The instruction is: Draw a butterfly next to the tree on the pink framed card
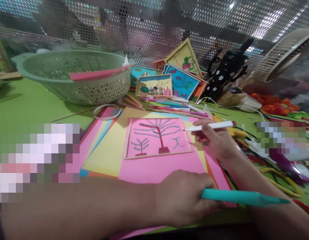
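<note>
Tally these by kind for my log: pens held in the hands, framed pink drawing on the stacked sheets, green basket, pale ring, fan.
Held pens: 2 (teal pen in the left hand, white pen in the right hand)
Framed pink drawing: 1
Green basket: 1
Pale ring: 1
Fan: 1
Total: 6

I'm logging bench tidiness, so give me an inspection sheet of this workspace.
Surface: green table, partly covered by layered coloured papers.
Job's things: framed pink tree drawing, lying on pink paper.
Clutter: loose markers behind the drawing; green basket at left; framed pictures behind.
Hands: left hand closed round teal marker; right hand holds white marker, tip near the drawing's right edge.
Cables: white cord beyond the right hand.
Surroundings: perforated screen behind; fan at right.
</note>
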The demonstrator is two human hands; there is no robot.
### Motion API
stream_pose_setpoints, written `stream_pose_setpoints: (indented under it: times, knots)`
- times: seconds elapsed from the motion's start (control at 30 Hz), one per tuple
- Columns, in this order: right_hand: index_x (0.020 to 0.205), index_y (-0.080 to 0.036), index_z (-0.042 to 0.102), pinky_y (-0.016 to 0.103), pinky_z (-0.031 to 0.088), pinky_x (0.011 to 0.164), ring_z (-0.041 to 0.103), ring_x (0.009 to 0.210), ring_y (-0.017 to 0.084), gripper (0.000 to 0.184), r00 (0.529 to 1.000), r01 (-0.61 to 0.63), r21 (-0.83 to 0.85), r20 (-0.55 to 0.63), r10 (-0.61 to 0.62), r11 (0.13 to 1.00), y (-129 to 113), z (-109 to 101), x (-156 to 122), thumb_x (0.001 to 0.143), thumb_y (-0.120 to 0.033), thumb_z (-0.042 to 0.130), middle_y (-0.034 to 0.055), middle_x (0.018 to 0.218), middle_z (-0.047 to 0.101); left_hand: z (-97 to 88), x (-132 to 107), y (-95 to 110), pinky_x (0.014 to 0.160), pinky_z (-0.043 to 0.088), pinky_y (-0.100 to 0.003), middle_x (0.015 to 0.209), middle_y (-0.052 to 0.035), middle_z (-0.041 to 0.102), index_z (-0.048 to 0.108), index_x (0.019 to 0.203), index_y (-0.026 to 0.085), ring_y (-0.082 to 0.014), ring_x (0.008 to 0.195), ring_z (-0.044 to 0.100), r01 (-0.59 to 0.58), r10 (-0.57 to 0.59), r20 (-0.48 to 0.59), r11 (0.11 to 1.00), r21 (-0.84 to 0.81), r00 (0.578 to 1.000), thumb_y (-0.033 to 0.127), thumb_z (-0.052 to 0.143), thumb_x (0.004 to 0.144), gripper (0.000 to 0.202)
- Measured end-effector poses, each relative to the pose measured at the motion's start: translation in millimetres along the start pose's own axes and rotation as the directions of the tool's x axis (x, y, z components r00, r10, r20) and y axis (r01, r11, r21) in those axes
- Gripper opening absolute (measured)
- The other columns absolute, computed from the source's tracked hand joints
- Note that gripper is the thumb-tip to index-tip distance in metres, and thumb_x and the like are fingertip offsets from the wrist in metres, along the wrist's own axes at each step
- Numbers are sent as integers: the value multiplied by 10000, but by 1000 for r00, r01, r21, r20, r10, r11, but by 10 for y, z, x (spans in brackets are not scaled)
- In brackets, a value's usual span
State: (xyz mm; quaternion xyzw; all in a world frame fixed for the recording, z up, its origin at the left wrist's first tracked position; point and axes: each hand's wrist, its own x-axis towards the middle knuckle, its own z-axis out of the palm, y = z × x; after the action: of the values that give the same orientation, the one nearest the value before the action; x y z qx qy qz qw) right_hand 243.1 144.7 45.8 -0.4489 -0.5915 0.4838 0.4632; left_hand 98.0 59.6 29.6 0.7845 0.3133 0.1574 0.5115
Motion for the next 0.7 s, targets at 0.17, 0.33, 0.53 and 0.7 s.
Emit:
stream_pose_setpoints:
  times: [0.17, 0.33, 0.53, 0.7]
  knots:
    - [766, -197, 623, 241, 429, 445, 524, 448, 101, 390, 991, -116, -11, 70, 116, 993, 123, 67, -7, 596, -504, 793, -40, 483, 577, 33, 3, -49, 596, 374, -211, 770, 23, 673, 564, 821, 186, -139, 689, 623, -144, 150, -7, 961, 235, 989, 395, 631, 890, 230]
    - [707, -197, 599, 233, 409, 473, 517, 459, 88, 293, 993, -122, 22, 14, 121, 992, 202, 91, 16, 604, -426, 751, -53, 480, 556, 40, 29, -26, 625, 407, -216, 846, 4, 706, 595, 892, 185, -161, 751, 660, -78, 77, 11, 980, 183, 997, 385, 608, 912, 201]
    - [619, -195, 556, 239, 388, 460, 514, 467, 93, 198, 993, -117, -84, -13, 116, 990, 198, 80, 23, 607, -360, 665, -43, 530, 549, 5, 59, -39, 589, 380, -204, 756, 27, 636, 543, 823, 194, -119, 639, 565, -33, 33, 0, 999, 30, 999, 337, 588, 912, 174]
    - [613, -205, 529, 250, 377, 461, 489, 457, 105, 171, 996, -93, -176, -25, 90, 980, 213, 75, 12, 638, -359, 599, -39, 501, 525, -20, 43, -64, 518, 289, -193, 653, 58, 520, 483, 764, 192, -79, 542, 420, -16, 16, -4, 998, -54, 1000, 322, 586, 888, 207]
